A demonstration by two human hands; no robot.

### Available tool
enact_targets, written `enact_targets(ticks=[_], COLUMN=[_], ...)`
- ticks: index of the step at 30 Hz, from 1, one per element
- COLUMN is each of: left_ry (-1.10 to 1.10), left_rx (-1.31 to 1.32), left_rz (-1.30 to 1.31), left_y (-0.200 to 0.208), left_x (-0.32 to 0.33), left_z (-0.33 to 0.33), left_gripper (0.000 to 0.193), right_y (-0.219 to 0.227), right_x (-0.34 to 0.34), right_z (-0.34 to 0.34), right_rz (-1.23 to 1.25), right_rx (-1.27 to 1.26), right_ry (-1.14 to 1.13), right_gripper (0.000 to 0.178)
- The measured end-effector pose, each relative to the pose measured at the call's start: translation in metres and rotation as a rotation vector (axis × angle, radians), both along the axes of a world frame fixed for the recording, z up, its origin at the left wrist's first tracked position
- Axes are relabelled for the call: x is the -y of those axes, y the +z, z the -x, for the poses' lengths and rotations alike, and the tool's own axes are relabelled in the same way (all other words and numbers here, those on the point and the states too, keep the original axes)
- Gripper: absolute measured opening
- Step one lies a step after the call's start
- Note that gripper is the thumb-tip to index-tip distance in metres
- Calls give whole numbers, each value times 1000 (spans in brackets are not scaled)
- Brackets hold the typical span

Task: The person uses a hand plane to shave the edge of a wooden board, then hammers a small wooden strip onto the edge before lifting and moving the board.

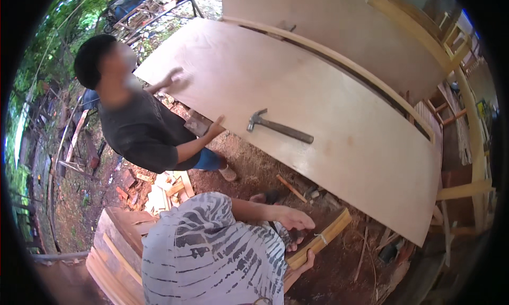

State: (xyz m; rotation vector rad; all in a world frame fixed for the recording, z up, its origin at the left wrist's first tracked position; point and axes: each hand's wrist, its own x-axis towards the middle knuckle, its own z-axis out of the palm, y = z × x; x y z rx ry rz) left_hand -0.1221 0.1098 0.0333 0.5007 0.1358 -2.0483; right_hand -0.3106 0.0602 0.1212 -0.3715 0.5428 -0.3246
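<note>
In my right hand (304, 266) is a piece of yellowish wood (333, 231), gripped near its lower end. A thin pale tie or strand crosses its middle. My left hand (295, 218) is beside the wood, fingers stretched out and holding nothing; whether it touches the wood I cannot tell. Past my hands lies a large pale plywood sheet (339, 130). On the sheet rests a claw hammer (281, 129) with a dark handle, its head toward the co-worker.
A co-worker in a dark shirt (140, 125) stands at the left, one hand at the sheet's edge, the other blurred above it. Wood offcuts (169, 191) lie on the ground. Boards (114, 262) are stacked at my left. Another panel (339, 34) and wooden framing (477, 146) stand behind.
</note>
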Motion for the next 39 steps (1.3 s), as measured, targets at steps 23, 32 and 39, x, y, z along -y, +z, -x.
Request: enact_targets(ticks=[23,32,39], left_ry=[-161,261,-308], left_rx=[991,1971,2589], left_rz=[146,648,933], left_y=[76,51,31], left_x=[46,195,304], left_z=[-17,-104,-117], left_gripper=[42,39,70], right_y=[30,-23,-90], right_x=[15,70,155], right_z=[-6,-3,-75], right_rz=[635,415,558], right_rx=[-575,-755,-851], right_ry=[-92,-468,-823], right_gripper=[84,88,113])
